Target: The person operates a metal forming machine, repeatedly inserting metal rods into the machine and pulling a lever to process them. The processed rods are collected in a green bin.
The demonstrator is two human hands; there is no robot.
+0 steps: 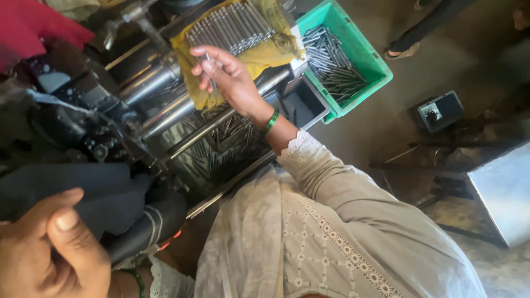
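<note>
I see my right hand [223, 72] stretched out over the machine [127, 105], its fingers pinched shut on a thin metal pin [210, 69] that stands nearly upright between fingertips and thumb. The hand hovers just in front of a yellow cloth [265, 52] where a row of similar steel pins [229, 25] lies side by side. A green bangle [270, 121] sits on that wrist, and the pale embroidered sleeve [331, 182] runs back toward me.

My left hand [47, 248] is close to the camera at the lower left, curled into a fist and gripping a fold of dark cloth [99, 193] that drapes over the near end of the machine.

Under my right forearm, more loose pins [221, 143] lie scattered in the machine's trough between long polished bars [165, 110]. Beyond the cloth, a green plastic crate [364, 52] holds a heap of the same pins. A small dark box with a round knob [439, 110] rests on the floor to the right, near a shiny metal sheet [505, 187]. Someone's foot in a sandal [403, 51] shows at the top edge
</note>
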